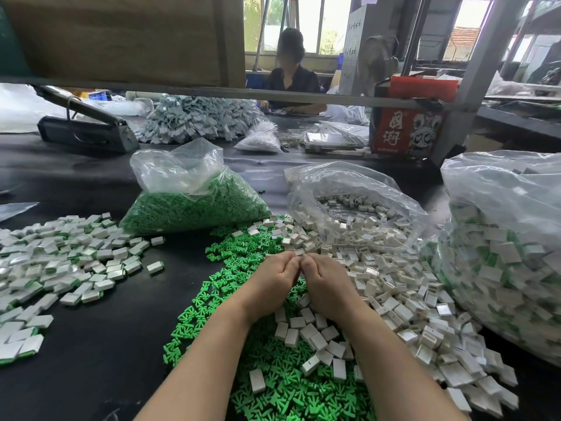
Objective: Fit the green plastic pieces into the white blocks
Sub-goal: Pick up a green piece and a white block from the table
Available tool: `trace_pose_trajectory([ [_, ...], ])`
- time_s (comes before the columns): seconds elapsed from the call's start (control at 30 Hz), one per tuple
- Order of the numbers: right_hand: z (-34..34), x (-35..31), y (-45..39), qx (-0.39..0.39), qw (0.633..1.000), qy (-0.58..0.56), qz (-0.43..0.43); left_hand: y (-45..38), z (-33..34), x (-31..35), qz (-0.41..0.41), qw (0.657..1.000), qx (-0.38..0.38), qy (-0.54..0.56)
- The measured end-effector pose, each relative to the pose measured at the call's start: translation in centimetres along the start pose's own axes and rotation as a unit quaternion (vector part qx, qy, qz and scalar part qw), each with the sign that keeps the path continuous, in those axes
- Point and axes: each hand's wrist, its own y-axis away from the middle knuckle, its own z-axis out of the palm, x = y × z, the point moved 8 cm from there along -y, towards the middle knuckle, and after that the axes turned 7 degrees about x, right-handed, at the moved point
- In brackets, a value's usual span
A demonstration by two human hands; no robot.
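Observation:
My left hand [274, 279] and my right hand [324, 282] meet in the middle of the table, fingers curled, thumbs side by side. Together they pinch a small white block [300, 252] at the fingertips; any green piece in it is hidden. Loose green plastic pieces [243, 247] spread under and in front of my hands. Loose white blocks [394, 287] lie heaped to the right. A pile of white blocks with green showing at their edges [66, 262] covers the left side.
A clear bag of green pieces [194, 205] stands behind the loose ones. An open bag of white blocks [358, 208] sits at centre right, and a large bag of blocks with green [504, 253] at far right. Another person [291, 74] works across the black table [100, 329].

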Motion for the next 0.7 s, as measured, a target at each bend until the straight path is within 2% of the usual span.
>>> trace_pose_trajectory([
  [0.43,-0.01,-0.55,0.27,-0.015,1.000,0.017,-0.007,0.35,-0.15,0.41,-0.012,0.998,-0.044,-0.034],
  [0.6,-0.13,-0.18,0.16,0.006,0.986,-0.154,0.055,0.50,-0.35,0.22,-0.047,0.996,-0.037,0.068],
  [0.7,-0.20,-0.08,0.08,0.005,0.977,-0.200,0.077,0.52,-0.36,0.17,-0.062,0.991,-0.039,0.111],
])
